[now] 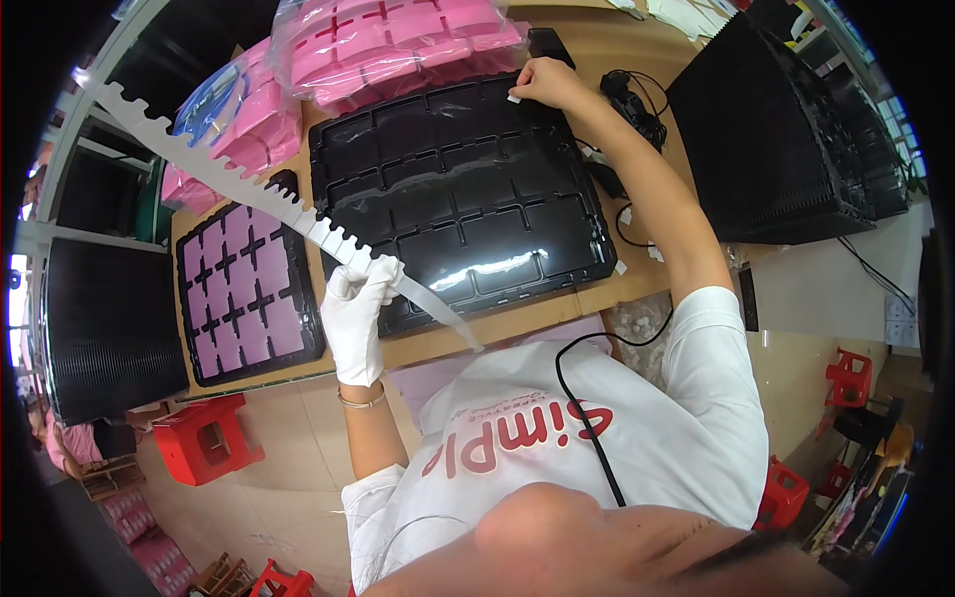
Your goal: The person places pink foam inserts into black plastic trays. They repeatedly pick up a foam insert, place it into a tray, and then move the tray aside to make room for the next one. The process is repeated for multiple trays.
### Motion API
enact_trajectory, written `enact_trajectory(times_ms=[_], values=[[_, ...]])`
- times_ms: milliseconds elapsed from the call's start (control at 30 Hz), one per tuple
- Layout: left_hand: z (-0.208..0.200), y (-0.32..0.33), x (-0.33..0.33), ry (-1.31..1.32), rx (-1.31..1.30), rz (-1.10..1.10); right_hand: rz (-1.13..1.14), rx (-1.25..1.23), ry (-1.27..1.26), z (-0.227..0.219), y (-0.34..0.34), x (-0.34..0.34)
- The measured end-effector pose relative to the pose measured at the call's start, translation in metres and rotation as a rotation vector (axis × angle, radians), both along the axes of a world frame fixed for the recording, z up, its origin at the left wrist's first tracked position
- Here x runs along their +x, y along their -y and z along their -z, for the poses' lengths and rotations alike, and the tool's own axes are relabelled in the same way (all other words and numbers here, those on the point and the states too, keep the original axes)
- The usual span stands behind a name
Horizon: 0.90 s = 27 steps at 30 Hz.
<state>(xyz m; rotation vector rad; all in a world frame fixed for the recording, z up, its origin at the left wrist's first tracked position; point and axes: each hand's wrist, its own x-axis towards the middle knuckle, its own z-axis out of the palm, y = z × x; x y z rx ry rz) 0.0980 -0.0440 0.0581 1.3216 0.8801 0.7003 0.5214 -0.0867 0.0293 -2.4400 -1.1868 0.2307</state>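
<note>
My left hand (356, 320), in a white glove, is closed round a long white strip (204, 167) with notches along one edge. The strip slants from the far left down past my glove, its lower end hanging near my shirt. My bare right hand (547, 84) pinches a small white piece (514, 98) at the far right corner of a black plastic tray (438, 239). The tray has moulded compartments and a glossy surface, and it lies on the table in front of me. Whether the white piece touches the tray I cannot tell.
Left of it, a black tray (239, 289) holds pink pieces. Bagged pink stacks (398, 45) stand behind. Tall stacks of black trays rise at the right (761, 139) and left (109, 323). Black cables (637, 104) lie at the table's right; a red stool (207, 438) stands below.
</note>
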Motion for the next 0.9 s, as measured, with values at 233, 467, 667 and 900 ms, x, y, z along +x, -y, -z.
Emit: enact_trajectory(times_ms=[233,467,667,900], values=[[0.003,-0.002,-0.003,0.021,-0.016,0.021,0.079,-0.057,-0.040,-0.010,-0.005,-0.007],[0.005,-0.002,-0.003,0.043,-0.006,0.025,-0.023,0.024,0.053,0.007,-0.005,-0.003],[-0.003,0.005,-0.003,0.018,-0.015,0.007,-0.184,0.588,-1.004,-0.018,0.057,-0.042],[-0.014,0.036,0.018,0.058,-0.089,0.150,-0.171,1.035,-2.036,-0.002,0.136,-0.152]])
